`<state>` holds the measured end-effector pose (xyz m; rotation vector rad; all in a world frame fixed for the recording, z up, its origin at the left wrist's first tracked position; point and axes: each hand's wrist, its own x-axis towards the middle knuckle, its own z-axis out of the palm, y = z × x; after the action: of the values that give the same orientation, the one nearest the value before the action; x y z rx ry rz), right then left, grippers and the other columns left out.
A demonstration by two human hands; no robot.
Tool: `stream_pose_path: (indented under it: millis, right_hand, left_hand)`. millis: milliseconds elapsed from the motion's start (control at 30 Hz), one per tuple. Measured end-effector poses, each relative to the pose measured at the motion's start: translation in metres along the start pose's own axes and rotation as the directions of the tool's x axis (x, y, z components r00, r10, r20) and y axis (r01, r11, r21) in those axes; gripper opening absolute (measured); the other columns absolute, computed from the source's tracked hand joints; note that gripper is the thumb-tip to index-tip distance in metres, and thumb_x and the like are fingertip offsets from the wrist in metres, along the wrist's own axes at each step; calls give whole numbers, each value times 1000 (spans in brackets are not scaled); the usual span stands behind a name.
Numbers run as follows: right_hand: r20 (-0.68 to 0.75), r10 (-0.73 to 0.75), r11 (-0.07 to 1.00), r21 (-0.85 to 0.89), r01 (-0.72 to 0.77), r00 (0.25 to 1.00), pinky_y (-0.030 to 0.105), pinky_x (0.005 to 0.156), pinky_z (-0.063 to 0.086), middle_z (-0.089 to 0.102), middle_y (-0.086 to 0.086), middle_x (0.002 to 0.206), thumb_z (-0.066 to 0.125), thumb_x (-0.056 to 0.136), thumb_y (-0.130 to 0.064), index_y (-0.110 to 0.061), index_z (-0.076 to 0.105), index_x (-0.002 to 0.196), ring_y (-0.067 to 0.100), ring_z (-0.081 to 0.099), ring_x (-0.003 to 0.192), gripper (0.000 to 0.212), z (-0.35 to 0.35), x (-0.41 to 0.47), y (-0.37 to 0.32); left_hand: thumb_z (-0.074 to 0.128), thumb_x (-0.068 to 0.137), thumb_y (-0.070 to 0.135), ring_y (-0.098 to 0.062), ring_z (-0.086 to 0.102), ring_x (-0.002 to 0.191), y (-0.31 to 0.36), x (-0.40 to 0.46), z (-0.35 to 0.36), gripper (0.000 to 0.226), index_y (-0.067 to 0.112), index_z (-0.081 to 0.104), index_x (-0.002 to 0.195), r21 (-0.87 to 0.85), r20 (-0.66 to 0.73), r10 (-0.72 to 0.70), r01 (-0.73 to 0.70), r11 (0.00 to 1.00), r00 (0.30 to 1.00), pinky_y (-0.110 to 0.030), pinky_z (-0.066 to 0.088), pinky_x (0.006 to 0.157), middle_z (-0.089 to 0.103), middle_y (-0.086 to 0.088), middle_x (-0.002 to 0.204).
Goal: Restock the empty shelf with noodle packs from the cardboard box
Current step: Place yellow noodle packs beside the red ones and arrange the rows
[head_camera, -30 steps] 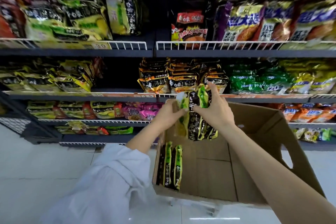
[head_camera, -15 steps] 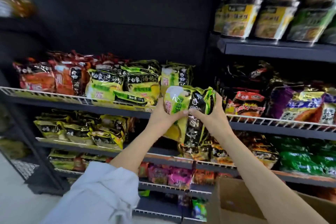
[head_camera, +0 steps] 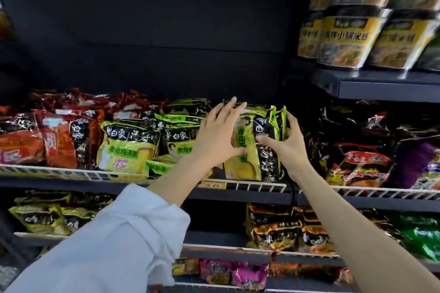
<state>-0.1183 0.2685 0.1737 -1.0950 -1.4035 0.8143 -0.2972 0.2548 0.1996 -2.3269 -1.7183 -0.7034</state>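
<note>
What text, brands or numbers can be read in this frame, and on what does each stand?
"白象": brand on the green and yellow noodle pack lying on the shelf.
"老母鸡汤面": flavour line on that same pack.
"30": yellow price tag on the shelf rail.
"小锅米线", partly blurred: yellow cup tubs upper right.
Print on the pack under both hands, the red packs and the lower shelves is too blurred to read.
</note>
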Motion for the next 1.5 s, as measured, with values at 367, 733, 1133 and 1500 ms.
stream_pose_path:
  millis: [367,733,1133,1500]
  right_hand:
    - [213,261,960,-164,-229,942,29,99,39,55,0,127,83,69,-24,-19,35,139,17,51,122,84,7,59,72]
    - [231,-119,711,-659,246,966,31,116,15,10,3,158,71,79,-20,-17,8,152,19,6,146,97,14,29,32]
    - [84,-20,692,-718,75,996,24,90,41,57,6,124,53,94,-13,-11,58,124,21,55,113,31,-19,-141,-9]
    - [-115,418,545,-762,-350,901,36,85,50,65,13,106,56,89,-13,-9,64,111,30,62,100,23,-123,-307,56]
  left_hand:
    - [74,73,39,-25,17,145,-15,43,55,102,28,9,150,195,261,36,-89,977,965,-42,16,117,15,-4,158]
    - [62,86,17,-23,21,143,-3,26,34,68,22,28,145,131,173,10,-33,991,985,-40,22,115,27,-4,154]
    - [46,93,21,-23,60,101,69,-118,14,22,18,58,112,-196,49,137,-125,973,989,-35,47,78,65,0,107]
    - [46,94,23,-29,63,91,178,-238,67,24,16,56,115,-305,440,103,40,952,892,-39,53,73,66,-8,104]
